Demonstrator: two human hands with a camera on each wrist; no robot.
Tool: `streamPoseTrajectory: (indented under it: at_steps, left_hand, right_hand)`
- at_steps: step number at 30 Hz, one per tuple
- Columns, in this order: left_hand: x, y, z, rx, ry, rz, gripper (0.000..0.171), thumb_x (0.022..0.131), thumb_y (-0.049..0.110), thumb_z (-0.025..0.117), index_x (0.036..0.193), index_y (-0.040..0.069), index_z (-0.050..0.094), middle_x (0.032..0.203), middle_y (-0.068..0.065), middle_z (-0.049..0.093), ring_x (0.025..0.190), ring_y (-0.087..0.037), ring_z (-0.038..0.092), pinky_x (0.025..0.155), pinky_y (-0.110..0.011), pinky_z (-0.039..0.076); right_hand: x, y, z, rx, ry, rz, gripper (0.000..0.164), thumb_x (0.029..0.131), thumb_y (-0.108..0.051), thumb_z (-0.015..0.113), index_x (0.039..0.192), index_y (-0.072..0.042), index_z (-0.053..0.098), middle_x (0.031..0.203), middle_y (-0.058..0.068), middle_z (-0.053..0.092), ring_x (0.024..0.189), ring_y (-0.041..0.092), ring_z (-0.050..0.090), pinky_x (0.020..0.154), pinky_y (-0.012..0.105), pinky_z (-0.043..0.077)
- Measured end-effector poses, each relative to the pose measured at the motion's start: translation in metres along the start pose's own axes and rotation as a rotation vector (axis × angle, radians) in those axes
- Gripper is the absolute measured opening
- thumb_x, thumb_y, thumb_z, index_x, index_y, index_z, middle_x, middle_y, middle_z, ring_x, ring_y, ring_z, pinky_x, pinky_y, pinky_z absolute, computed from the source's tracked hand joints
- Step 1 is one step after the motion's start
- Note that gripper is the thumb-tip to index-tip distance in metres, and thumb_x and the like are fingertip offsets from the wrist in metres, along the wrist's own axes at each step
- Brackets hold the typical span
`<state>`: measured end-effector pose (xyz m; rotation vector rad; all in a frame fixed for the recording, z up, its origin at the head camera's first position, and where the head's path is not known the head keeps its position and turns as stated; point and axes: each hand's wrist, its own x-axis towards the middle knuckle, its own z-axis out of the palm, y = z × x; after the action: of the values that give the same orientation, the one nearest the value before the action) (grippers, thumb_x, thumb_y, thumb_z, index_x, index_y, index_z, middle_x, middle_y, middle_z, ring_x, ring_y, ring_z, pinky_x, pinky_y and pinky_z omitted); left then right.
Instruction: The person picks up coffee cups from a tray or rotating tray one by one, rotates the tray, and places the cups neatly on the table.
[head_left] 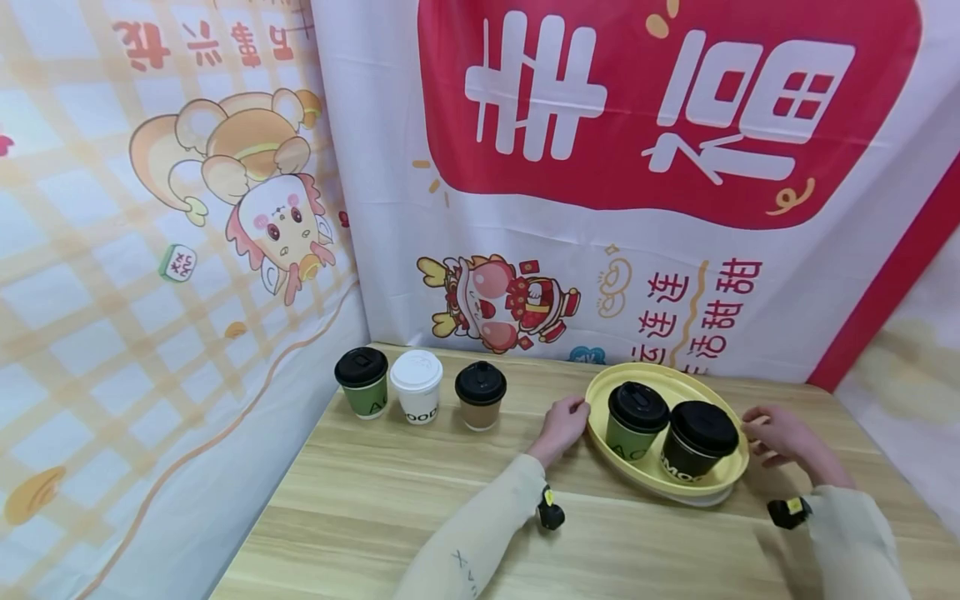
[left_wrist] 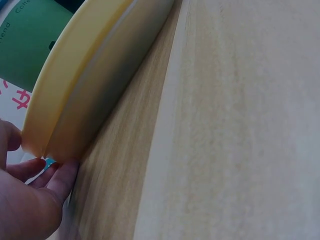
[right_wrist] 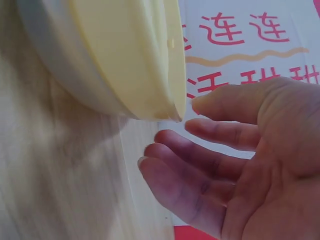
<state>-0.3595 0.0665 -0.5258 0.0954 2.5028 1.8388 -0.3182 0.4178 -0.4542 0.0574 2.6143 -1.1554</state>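
Observation:
A yellow round tray (head_left: 637,479) carries a green paper cup with a black lid (head_left: 632,425) and a black paper cup with a black lid (head_left: 699,437). Below its rim a paler base shows, close to the wooden table. My left hand (head_left: 562,429) pinches the tray's left edge; in the left wrist view, the thumb is at the rim and fingers (left_wrist: 64,180) reach beneath it. Beside the right edge is my right hand (head_left: 783,440). In the right wrist view its loosely bent fingers (right_wrist: 200,155) are a small gap away from the tray (right_wrist: 125,60), holding nothing.
On the wooden table (head_left: 390,508), left of the tray, stand a green cup with a black lid (head_left: 364,392), a white cup with a white lid (head_left: 417,387) and a brown cup with a black lid (head_left: 480,396). Printed cloths (head_left: 390,275) hang behind and at the left.

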Motion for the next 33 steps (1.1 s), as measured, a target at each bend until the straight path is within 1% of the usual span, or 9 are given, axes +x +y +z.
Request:
streamPoseTrajectory:
  at_steps: [7, 10, 12, 15, 18, 22, 26, 30, 33]
  left_hand:
    - [0.003, -0.002, 0.001, -0.002, 0.003, -0.015, 0.028, 0.093, 0.030, 0.051, 0.114, 0.019, 0.066, 0.105, 0.005, 0.065, 0.087, -0.007, 0.056, 0.078, -0.028, 0.047]
    - [0.002, 0.000, 0.001, -0.003, 0.002, -0.016, 0.029, 0.093, 0.030, 0.051, 0.115, 0.019, 0.066, 0.107, 0.005, 0.065, 0.089, -0.007, 0.056, 0.080, -0.029, 0.047]
    - [0.001, 0.001, 0.001, -0.007, 0.001, -0.017, 0.028, 0.093, 0.030, 0.051, 0.113, 0.019, 0.067, 0.105, 0.006, 0.066, 0.088, -0.007, 0.056, 0.080, -0.029, 0.047]
    - [-0.001, 0.002, 0.000, -0.012, 0.002, -0.017, 0.027, 0.092, 0.030, 0.051, 0.112, 0.020, 0.067, 0.103, 0.006, 0.066, 0.087, -0.007, 0.056, 0.079, -0.029, 0.047]
    - [-0.001, 0.001, 0.000, -0.019, 0.005, -0.017, 0.027, 0.092, 0.029, 0.052, 0.112, 0.019, 0.067, 0.103, 0.006, 0.066, 0.086, -0.007, 0.056, 0.079, -0.029, 0.047]
    - [-0.002, 0.001, -0.001, -0.018, 0.003, -0.019, 0.028, 0.093, 0.029, 0.051, 0.114, 0.018, 0.066, 0.103, 0.005, 0.066, 0.085, -0.008, 0.056, 0.078, -0.029, 0.047]
    - [-0.001, 0.000, -0.001, -0.008, -0.002, -0.019, 0.029, 0.093, 0.029, 0.050, 0.114, 0.017, 0.066, 0.102, 0.005, 0.066, 0.086, -0.008, 0.056, 0.078, -0.029, 0.047]
    - [-0.001, -0.001, 0.000, -0.005, -0.004, -0.013, 0.030, 0.093, 0.030, 0.050, 0.115, 0.017, 0.066, 0.106, 0.004, 0.066, 0.091, -0.008, 0.057, 0.082, -0.030, 0.047]
    - [-0.001, -0.001, 0.001, -0.008, -0.005, -0.013, 0.031, 0.094, 0.030, 0.050, 0.117, 0.017, 0.064, 0.111, 0.003, 0.065, 0.097, -0.010, 0.057, 0.086, -0.031, 0.047]
  right_hand:
    - [0.032, -0.004, -0.007, -0.012, -0.012, 0.019, 0.041, 0.093, -0.019, 0.049, 0.118, 0.012, 0.039, 0.091, 0.016, 0.055, 0.073, 0.021, 0.059, 0.064, 0.043, 0.055]
    - [0.039, -0.005, -0.007, -0.043, -0.002, 0.023, 0.038, 0.091, -0.017, 0.050, 0.115, 0.011, 0.042, 0.091, 0.016, 0.054, 0.072, 0.021, 0.058, 0.063, 0.042, 0.055]
    - [0.041, -0.006, -0.007, -0.059, 0.002, 0.027, 0.035, 0.088, -0.012, 0.050, 0.114, 0.010, 0.044, 0.086, 0.014, 0.055, 0.071, 0.020, 0.058, 0.061, 0.041, 0.055]
    - [0.041, -0.006, -0.004, -0.066, 0.013, 0.025, 0.035, 0.082, -0.005, 0.047, 0.113, 0.010, 0.047, 0.081, 0.010, 0.056, 0.068, 0.020, 0.058, 0.059, 0.041, 0.055]
    - [0.039, -0.006, -0.003, -0.069, 0.018, 0.001, 0.037, 0.079, -0.001, 0.044, 0.113, 0.011, 0.046, 0.081, 0.011, 0.058, 0.068, 0.020, 0.058, 0.058, 0.042, 0.055]
    - [0.037, -0.003, -0.001, -0.072, 0.034, -0.023, 0.037, 0.080, -0.001, 0.045, 0.114, 0.012, 0.046, 0.083, 0.014, 0.058, 0.069, 0.021, 0.060, 0.059, 0.043, 0.055]
    - [0.032, 0.001, 0.001, -0.060, 0.043, -0.021, 0.035, 0.082, -0.002, 0.045, 0.114, 0.013, 0.045, 0.079, 0.013, 0.058, 0.067, 0.021, 0.060, 0.059, 0.043, 0.055]
    - [0.025, 0.005, 0.005, -0.040, 0.050, -0.021, 0.033, 0.082, -0.002, 0.044, 0.112, 0.012, 0.044, 0.075, 0.009, 0.059, 0.064, 0.021, 0.061, 0.057, 0.042, 0.055]
    - [0.018, 0.007, 0.008, -0.037, 0.060, -0.030, 0.033, 0.081, -0.002, 0.044, 0.110, 0.012, 0.042, 0.074, 0.010, 0.060, 0.062, 0.021, 0.062, 0.056, 0.043, 0.055]
